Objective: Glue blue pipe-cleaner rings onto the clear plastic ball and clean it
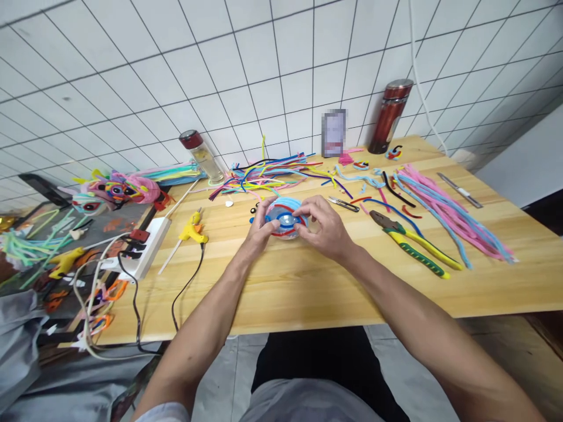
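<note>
Head view: The round piece [289,233], a clear body wrapped with light blue and red pipe cleaners and bearing a blue ring, is located between both hands, above the middle of the wooden surface [272,293]. The left hand [263,227] grips its left side; the fingers are curled around the edge, with the thumb against the near face. The right hand [324,228] is at the right side; its thumb and forefinger pinch the edge near the end of the blue ring. Whether the piece also rests on the surface cannot be told.

Right of the hands lie the snips [343,204], the pliers [409,243] with yellow-green handles, and a pink-and-blue pipe cleaner bundle [461,214]. To the left are a yellow glue gun [192,230] and a white power strip [149,249]. Behind, a phone [334,133] leans against the tiled wall [290,76], near a red flask [390,120].
</note>
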### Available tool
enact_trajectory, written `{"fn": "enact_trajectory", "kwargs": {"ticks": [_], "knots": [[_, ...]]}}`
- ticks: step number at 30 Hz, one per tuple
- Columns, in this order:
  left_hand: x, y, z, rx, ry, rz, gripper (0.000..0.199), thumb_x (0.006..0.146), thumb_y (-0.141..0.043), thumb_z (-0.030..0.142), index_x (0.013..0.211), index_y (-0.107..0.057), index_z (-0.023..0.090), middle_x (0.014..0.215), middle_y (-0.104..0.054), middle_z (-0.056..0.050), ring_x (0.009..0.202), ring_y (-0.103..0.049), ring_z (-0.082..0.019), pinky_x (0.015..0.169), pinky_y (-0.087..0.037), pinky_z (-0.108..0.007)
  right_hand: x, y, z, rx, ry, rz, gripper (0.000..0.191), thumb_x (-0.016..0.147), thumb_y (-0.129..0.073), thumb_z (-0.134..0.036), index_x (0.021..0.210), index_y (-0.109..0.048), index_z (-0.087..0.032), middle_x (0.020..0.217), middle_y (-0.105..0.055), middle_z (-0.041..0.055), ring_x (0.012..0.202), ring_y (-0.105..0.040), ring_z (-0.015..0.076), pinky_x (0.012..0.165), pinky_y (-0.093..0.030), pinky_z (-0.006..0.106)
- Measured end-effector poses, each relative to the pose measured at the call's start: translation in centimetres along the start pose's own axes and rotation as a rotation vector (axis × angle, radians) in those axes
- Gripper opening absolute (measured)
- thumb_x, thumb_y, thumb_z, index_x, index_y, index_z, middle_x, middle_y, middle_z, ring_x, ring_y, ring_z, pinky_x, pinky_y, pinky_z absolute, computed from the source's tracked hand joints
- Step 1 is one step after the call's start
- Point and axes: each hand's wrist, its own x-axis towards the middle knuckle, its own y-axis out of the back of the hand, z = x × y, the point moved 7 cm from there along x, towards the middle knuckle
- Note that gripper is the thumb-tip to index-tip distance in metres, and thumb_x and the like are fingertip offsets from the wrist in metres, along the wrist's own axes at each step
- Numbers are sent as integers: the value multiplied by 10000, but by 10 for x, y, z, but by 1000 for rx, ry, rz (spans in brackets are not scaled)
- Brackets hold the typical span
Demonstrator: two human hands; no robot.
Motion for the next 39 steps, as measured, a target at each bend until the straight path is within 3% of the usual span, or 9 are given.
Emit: {"fn": "enact_trajectory", "kwargs": {"ticks": [4, 14, 34, 39], "knots": [[-3, -6, 5, -84, 34, 11, 778, 735, -778, 538, 1413, -493, 286, 1292, -647, -64, 1157, -637, -259, 980, -532, -373, 1, 3, -7, 0, -4, 2, 197, 866, -648, -152, 1036, -654, -251, 1045, -633, 72, 992, -619, 224, 811, -549, 362], [-7, -11, 11, -119, 106, -33, 848, 712, -811, 535, 1451, -487, 277, 1380, -631, -80, 1214, -644, -268, 1016, -536, -373, 3, 7, -14, -10, 6, 8, 192, 853, -653, -143, 1011, -660, -252, 1060, -647, 80, 1008, -645, 229, 868, -570, 378], [-8, -17, 17, -97, 102, -46, 871, 714, -815, 542, 1470, -453, 307, 1402, -612, -72, 1286, -611, -286, 1088, -508, -421, 2, 10, -13, -14, 11, 30, 234, 846, -697, -184, 1067, -671, -259, 1111, -635, 88, 1071, -637, 249, 922, -564, 422], [-7, -17, 17, -159, 117, -19, 819, 730, -804, 550, 1444, -492, 300, 1393, -623, -69, 1250, -633, -267, 1042, -526, -380, 2, 10, -13, -2, 6, 42, 203, 854, -684, -177, 1045, -671, -245, 1109, -629, 94, 1065, -632, 247, 923, -560, 423]]}}
